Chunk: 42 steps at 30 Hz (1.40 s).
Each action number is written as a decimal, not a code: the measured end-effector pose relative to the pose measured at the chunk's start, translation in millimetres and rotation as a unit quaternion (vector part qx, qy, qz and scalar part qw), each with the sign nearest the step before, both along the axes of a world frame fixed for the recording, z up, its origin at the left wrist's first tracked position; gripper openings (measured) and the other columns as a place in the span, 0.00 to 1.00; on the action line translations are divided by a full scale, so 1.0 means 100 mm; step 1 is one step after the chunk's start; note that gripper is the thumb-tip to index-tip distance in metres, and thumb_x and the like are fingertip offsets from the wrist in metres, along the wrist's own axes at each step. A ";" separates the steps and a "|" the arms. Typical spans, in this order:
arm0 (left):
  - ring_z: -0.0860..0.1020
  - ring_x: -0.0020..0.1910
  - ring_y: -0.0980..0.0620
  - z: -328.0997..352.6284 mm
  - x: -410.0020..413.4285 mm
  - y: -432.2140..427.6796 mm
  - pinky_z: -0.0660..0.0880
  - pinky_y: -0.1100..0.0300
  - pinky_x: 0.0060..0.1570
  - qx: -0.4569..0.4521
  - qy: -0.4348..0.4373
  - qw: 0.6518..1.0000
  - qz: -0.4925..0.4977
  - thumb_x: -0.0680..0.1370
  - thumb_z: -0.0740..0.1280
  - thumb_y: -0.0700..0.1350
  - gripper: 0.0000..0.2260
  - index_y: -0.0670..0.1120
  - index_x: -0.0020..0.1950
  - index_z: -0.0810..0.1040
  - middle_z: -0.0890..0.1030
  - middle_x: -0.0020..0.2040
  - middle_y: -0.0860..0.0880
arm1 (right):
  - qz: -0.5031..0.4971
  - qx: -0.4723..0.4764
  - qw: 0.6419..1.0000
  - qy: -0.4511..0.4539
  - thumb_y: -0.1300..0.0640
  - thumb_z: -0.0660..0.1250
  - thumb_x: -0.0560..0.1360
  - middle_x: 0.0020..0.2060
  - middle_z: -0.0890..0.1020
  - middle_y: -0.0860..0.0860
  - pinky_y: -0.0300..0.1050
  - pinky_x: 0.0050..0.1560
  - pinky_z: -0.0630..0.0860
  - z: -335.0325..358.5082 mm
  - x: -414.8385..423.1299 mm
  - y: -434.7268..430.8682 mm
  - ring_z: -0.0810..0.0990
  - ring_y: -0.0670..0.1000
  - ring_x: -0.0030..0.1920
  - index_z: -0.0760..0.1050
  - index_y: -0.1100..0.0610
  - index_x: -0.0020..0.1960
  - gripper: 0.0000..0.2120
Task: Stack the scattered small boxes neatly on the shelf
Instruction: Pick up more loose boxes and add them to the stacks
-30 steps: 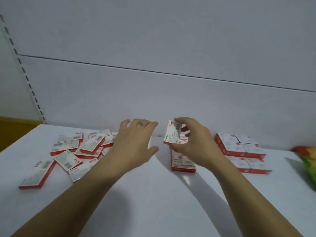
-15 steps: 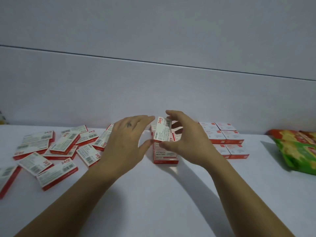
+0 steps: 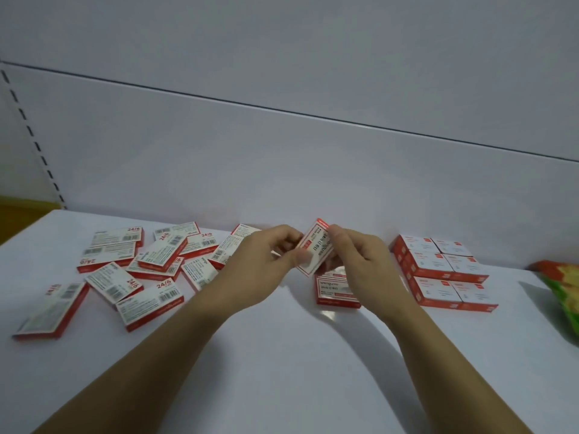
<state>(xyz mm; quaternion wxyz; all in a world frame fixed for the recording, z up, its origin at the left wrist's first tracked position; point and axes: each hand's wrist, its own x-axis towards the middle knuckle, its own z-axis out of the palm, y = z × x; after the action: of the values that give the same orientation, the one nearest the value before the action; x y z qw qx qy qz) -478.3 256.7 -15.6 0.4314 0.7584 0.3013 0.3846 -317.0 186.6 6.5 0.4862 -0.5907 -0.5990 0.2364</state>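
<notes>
The white shelf (image 3: 282,380) fills the near view, bare and smooth, with 2 forearms reaching across it from the near edge. At the near left lies 1 box apart from the others (image 3: 51,311). Farther in, a loose heap of scattered small boxes (image 3: 141,270), red and white, spreads over the left side, some overlapping. At centre, the left hand (image 3: 266,258) and the right hand (image 3: 360,261) both pinch 1 tilted box (image 3: 315,249) by its opposite edges, lifted just above a short stack (image 3: 336,291). To the right sits a neat block of boxes (image 3: 445,270) in tidy rows, and a green and red packet (image 3: 564,286) lies at the right edge. Behind runs a pale back panel (image 3: 282,167), with a slotted upright (image 3: 31,136) at the far left.
</notes>
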 end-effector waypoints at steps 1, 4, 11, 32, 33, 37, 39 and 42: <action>0.81 0.44 0.51 0.00 0.02 -0.02 0.76 0.46 0.52 -0.025 -0.012 1.000 -0.011 0.75 0.70 0.48 0.03 0.53 0.49 0.80 0.83 0.41 0.51 | -0.020 0.012 1.000 0.020 0.54 0.58 0.82 0.36 0.85 0.52 0.49 0.42 0.80 -0.02 0.01 -0.03 0.83 0.51 0.36 0.82 0.57 0.47 0.15; 0.82 0.40 0.49 -0.01 0.05 -0.04 0.77 0.40 0.48 -0.051 -0.036 0.998 -0.023 0.75 0.70 0.51 0.04 0.56 0.49 0.78 0.83 0.37 0.48 | -0.053 0.027 0.991 0.117 0.63 0.61 0.80 0.36 0.84 0.52 0.42 0.38 0.79 -0.06 0.08 -0.07 0.80 0.49 0.35 0.79 0.55 0.54 0.10; 0.82 0.38 0.53 -0.02 0.01 0.01 0.78 0.59 0.42 -0.068 -0.066 0.995 -0.002 0.76 0.67 0.50 0.06 0.52 0.41 0.81 0.84 0.39 0.50 | 0.020 -0.040 0.991 0.129 0.68 0.65 0.75 0.40 0.84 0.56 0.41 0.38 0.78 -0.06 0.05 -0.09 0.80 0.48 0.34 0.81 0.55 0.54 0.13; 0.83 0.43 0.52 -0.01 0.11 -0.10 0.80 0.54 0.45 -0.213 -0.169 0.962 0.015 0.79 0.64 0.39 0.10 0.47 0.56 0.82 0.85 0.45 0.49 | -0.024 -0.013 0.990 0.140 0.65 0.72 0.71 0.36 0.84 0.55 0.43 0.39 0.78 -0.11 -0.06 -0.08 0.81 0.50 0.36 0.74 0.57 0.37 0.09; 0.82 0.42 0.54 -0.01 0.10 -0.09 0.80 0.56 0.43 -0.193 -0.152 0.969 0.013 0.79 0.64 0.40 0.10 0.48 0.56 0.82 0.85 0.44 0.51 | -0.032 0.003 0.988 0.152 0.65 0.72 0.72 0.35 0.83 0.54 0.42 0.38 0.77 -0.11 -0.06 -0.07 0.81 0.50 0.35 0.73 0.57 0.40 0.09; 0.82 0.42 0.53 -0.02 0.06 -0.06 0.77 0.64 0.38 -0.135 -0.110 0.985 -0.019 0.77 0.68 0.41 0.08 0.50 0.54 0.83 0.85 0.44 0.50 | -0.034 -0.005 0.982 0.184 0.62 0.70 0.74 0.35 0.83 0.53 0.37 0.37 0.77 -0.06 0.02 -0.09 0.82 0.51 0.36 0.73 0.56 0.57 0.13; 0.82 0.41 0.51 -0.02 0.06 -0.06 0.77 0.63 0.37 -0.122 -0.112 0.986 -0.016 0.76 0.70 0.42 0.06 0.51 0.50 0.84 0.85 0.42 0.50 | -0.006 -0.018 0.985 0.172 0.63 0.68 0.76 0.36 0.83 0.55 0.39 0.39 0.79 -0.03 0.07 -0.10 0.83 0.51 0.38 0.76 0.55 0.59 0.13; 0.81 0.41 0.54 -0.01 0.08 -0.08 0.77 0.62 0.37 -0.080 -0.099 0.992 0.016 0.74 0.72 0.45 0.05 0.54 0.49 0.82 0.84 0.42 0.54 | 0.000 0.007 0.987 0.163 0.65 0.67 0.76 0.36 0.82 0.55 0.43 0.40 0.80 0.00 0.09 -0.10 0.82 0.50 0.37 0.81 0.58 0.53 0.08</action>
<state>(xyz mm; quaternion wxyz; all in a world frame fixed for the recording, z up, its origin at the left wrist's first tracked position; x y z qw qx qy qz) -470.1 248.5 -16.9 0.5119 0.6751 0.2989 0.4393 -307.6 176.5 6.8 0.5813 -0.5412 -0.5133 0.3252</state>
